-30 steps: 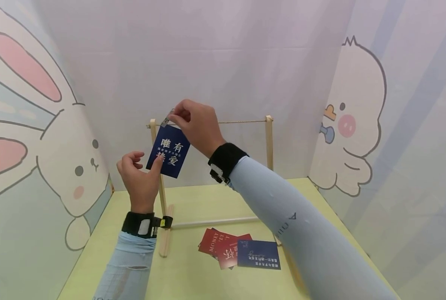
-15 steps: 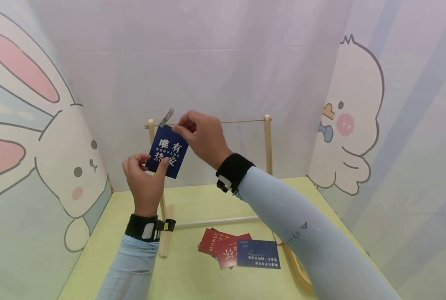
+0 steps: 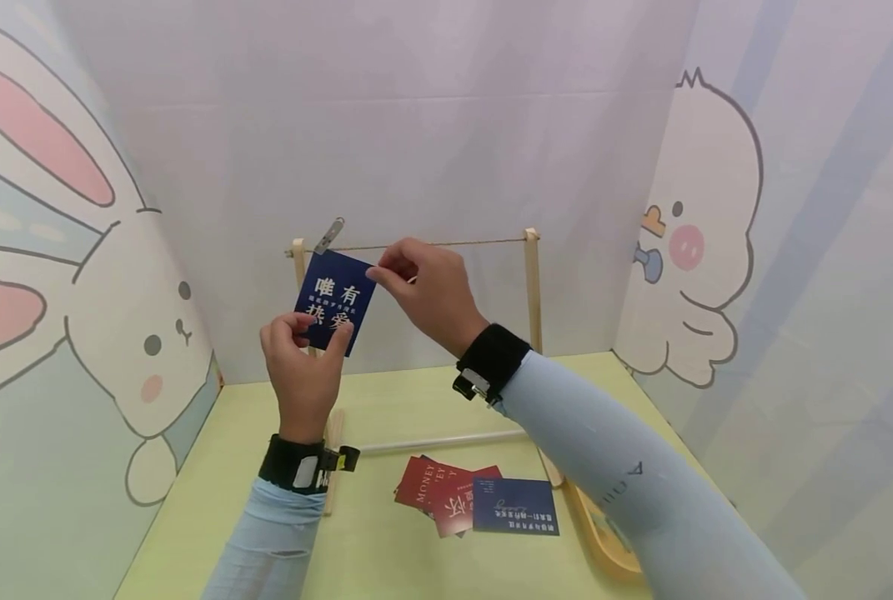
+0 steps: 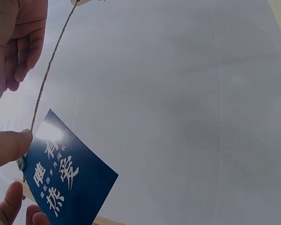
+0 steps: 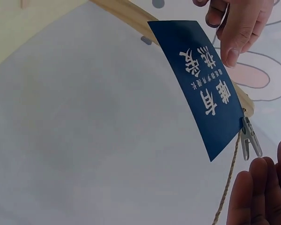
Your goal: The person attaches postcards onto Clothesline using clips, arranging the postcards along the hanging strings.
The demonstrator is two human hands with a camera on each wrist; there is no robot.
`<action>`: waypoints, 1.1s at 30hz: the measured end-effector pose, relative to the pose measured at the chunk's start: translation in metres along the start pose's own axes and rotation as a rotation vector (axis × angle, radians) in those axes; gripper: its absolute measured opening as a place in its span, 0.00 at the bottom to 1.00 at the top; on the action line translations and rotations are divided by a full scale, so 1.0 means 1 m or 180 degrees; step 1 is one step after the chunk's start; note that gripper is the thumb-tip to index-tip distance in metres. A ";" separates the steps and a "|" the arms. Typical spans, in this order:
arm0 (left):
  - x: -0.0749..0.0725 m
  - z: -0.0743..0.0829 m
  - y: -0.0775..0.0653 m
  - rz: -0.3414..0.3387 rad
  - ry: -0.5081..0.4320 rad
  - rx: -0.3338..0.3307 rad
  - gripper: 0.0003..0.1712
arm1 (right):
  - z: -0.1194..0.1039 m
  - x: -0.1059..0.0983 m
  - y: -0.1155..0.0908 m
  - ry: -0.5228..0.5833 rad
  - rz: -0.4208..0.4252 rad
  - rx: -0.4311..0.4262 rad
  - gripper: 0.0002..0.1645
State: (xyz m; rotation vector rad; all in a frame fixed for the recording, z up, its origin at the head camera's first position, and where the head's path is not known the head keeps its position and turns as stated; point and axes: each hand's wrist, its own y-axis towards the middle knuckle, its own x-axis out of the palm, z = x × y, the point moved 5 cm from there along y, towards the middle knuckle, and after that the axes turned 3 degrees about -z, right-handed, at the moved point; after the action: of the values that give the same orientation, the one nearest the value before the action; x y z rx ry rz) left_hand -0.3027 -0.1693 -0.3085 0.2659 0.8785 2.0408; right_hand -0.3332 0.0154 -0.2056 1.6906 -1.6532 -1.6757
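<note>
A dark blue card with white Chinese characters hangs tilted from the rope near the left post. A small metallic clothespin clips one corner of it there. My left hand is at the card's lower part in the head view; both wrist views show its thumb and fingers spread beside the card without pinching it. Near the card's upper right corner in the head view is my right hand. In the right wrist view, its fingers stand apart from both card and clothespin.
The rope runs between two wooden posts, joined low down by a white bar. Several red and blue cards lie overlapping on the yellow-green table. A yellow tray is partly hidden beneath my right forearm.
My right hand has let go of the clothespin and moved right and down. The left hand has shifted slightly right across the card. The card stays hanging by the clothespin.
</note>
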 end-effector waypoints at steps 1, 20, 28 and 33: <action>0.001 0.000 -0.001 -0.0016 -0.0009 0.0008 0.30 | 0.001 -0.001 -0.002 -0.0009 -0.0004 -0.0004 0.10; 0.016 0.010 -0.018 -0.0295 -0.0114 0.0181 0.29 | -0.002 -0.016 -0.031 -0.0028 0.0054 -0.0155 0.11; 0.020 0.016 -0.026 -0.0425 -0.0076 0.0263 0.29 | 0.000 -0.022 -0.044 -0.0020 0.0048 -0.0223 0.10; 0.024 0.019 -0.032 -0.0488 -0.0097 0.0316 0.29 | -0.003 -0.028 -0.051 -0.0039 0.0048 -0.0240 0.10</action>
State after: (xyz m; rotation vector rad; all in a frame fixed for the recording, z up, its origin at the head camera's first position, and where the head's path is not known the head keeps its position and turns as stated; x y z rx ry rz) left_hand -0.2872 -0.1290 -0.3192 0.2747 0.9537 1.8503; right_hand -0.2960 0.0530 -0.2297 1.6322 -1.5832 -1.7221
